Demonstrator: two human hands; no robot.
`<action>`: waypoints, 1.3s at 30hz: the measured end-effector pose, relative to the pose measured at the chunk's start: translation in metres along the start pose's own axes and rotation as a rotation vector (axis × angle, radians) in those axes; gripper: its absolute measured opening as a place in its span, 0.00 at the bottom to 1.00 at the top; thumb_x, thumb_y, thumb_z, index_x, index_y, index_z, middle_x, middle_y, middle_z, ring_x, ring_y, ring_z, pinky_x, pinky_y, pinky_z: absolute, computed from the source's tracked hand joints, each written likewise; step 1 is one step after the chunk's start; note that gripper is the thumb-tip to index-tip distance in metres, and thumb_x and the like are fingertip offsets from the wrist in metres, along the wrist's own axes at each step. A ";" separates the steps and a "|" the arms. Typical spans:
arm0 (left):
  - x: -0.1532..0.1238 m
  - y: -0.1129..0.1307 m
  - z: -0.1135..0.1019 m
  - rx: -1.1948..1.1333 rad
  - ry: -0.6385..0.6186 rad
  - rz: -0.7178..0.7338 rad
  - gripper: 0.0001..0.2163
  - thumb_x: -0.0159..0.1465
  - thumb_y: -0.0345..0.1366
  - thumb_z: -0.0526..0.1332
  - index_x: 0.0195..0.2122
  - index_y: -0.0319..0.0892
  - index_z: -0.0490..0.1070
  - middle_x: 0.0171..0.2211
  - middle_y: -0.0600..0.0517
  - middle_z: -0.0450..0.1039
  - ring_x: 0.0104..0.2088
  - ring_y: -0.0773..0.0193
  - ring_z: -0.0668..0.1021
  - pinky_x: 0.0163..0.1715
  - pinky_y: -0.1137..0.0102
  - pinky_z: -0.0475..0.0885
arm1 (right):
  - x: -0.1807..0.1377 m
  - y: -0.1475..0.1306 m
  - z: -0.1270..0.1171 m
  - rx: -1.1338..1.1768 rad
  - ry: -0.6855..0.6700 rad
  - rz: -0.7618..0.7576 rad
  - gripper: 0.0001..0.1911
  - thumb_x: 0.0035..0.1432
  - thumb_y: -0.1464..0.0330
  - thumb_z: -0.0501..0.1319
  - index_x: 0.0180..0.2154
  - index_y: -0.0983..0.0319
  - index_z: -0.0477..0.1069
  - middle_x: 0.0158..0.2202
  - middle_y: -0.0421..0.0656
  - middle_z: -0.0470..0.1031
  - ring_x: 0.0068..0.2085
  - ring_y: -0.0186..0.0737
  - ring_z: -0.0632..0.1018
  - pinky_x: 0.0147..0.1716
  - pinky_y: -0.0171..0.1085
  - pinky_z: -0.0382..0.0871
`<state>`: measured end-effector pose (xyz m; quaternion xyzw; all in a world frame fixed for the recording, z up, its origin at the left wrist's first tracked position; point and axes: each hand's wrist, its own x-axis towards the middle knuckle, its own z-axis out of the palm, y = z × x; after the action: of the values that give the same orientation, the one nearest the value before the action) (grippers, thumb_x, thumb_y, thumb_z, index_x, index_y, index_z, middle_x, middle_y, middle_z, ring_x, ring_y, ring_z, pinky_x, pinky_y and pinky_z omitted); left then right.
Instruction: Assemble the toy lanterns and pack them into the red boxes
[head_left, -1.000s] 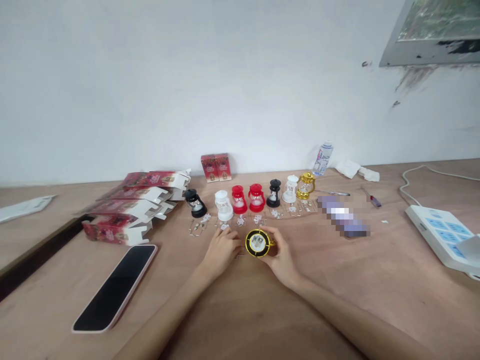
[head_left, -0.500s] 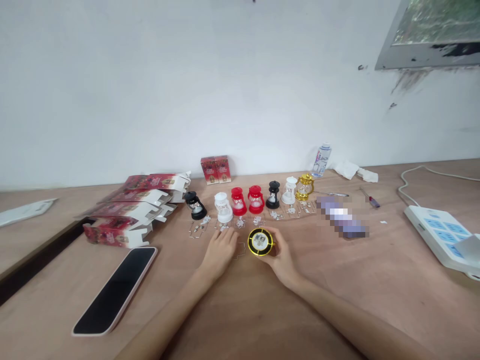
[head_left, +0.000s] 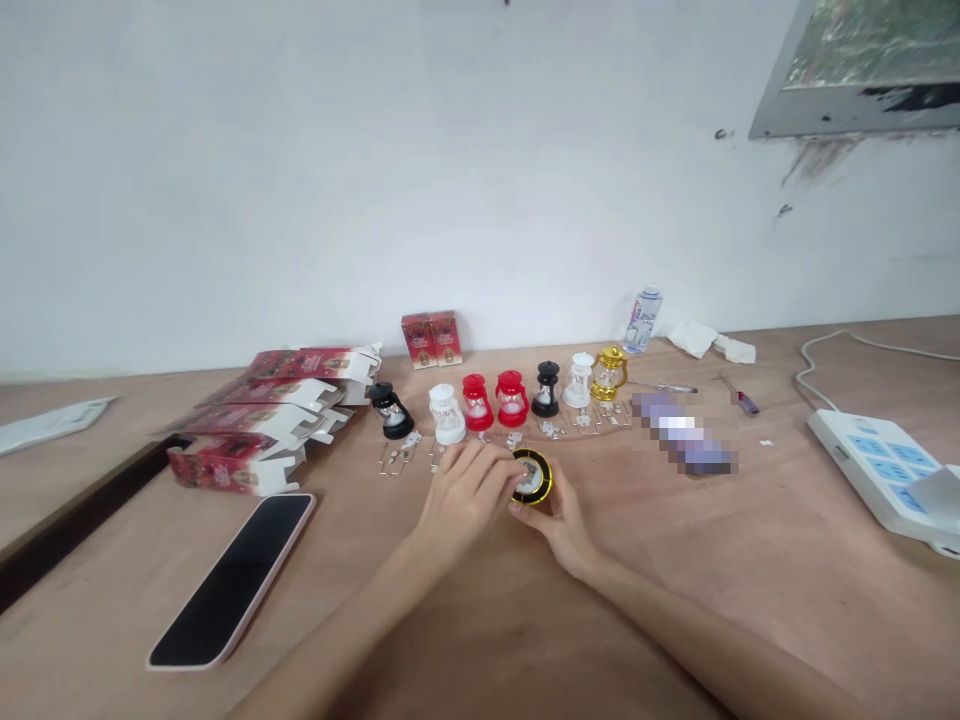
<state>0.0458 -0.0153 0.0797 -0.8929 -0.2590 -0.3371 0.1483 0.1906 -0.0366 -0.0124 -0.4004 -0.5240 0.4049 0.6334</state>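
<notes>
My right hand (head_left: 559, 515) grips a small gold lantern (head_left: 534, 476) tipped so its round black-and-gold base faces me. My left hand (head_left: 465, 490) has its fingertips pressed against the left side of that base, fingers curled; whether they pinch a small part is hidden. Just behind the hands stands a row of small lanterns: black (head_left: 391, 410), white (head_left: 447, 414), two red (head_left: 493, 401), black (head_left: 547, 389), white (head_left: 579, 381) and gold (head_left: 609, 373). Tiny wire handles and metal parts (head_left: 396, 455) lie in front of the row.
A phone (head_left: 232, 578) lies face down at the front left. Red and white flat boxes (head_left: 262, 420) are stacked at the left, two upright boxes (head_left: 432, 338) at the wall. A power strip (head_left: 877, 475), a bottle (head_left: 642, 319), a screwdriver (head_left: 741, 396) and tissue (head_left: 709, 340) lie right.
My left hand moved right from the table onto the lantern base. The lantern shifted slightly up and right in my right hand.
</notes>
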 end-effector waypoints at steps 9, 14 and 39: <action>0.005 -0.004 0.003 -0.001 -0.105 0.013 0.08 0.66 0.32 0.53 0.34 0.43 0.72 0.32 0.53 0.73 0.33 0.64 0.69 0.33 0.67 0.57 | -0.001 0.000 0.000 0.000 -0.041 -0.009 0.26 0.46 0.64 0.68 0.48 0.56 0.64 0.46 0.42 0.72 0.47 0.44 0.73 0.48 0.43 0.67; 0.008 -0.006 0.001 -0.168 -0.125 -0.115 0.07 0.65 0.35 0.56 0.32 0.44 0.73 0.31 0.53 0.73 0.34 0.66 0.70 0.34 0.69 0.59 | 0.000 -0.002 0.000 0.002 -0.038 0.001 0.25 0.46 0.64 0.68 0.47 0.56 0.65 0.46 0.41 0.72 0.46 0.43 0.73 0.48 0.42 0.67; 0.028 -0.018 -0.013 -0.413 -0.409 -0.158 0.06 0.62 0.30 0.57 0.30 0.42 0.73 0.35 0.51 0.70 0.36 0.65 0.73 0.36 0.71 0.65 | -0.002 -0.002 0.000 0.001 -0.112 0.009 0.25 0.44 0.67 0.69 0.46 0.57 0.66 0.44 0.41 0.72 0.44 0.42 0.73 0.45 0.39 0.67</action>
<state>0.0467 0.0040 0.1092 -0.9306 -0.2781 -0.2064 -0.1182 0.1903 -0.0388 -0.0115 -0.3791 -0.5565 0.4296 0.6017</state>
